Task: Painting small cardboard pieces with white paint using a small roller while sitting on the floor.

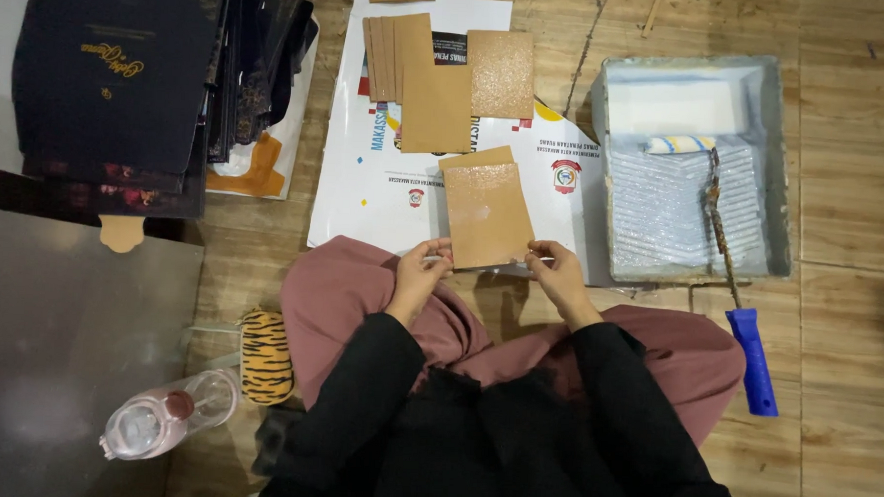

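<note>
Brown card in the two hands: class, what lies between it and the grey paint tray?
In the head view, only the white printed sheet lies between the brown card and the grey paint tray; nothing else rests on that stretch.

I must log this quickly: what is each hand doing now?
Left hand: closed on the lower left corner of the brown card.
Right hand: closed on its lower right corner.
</note>
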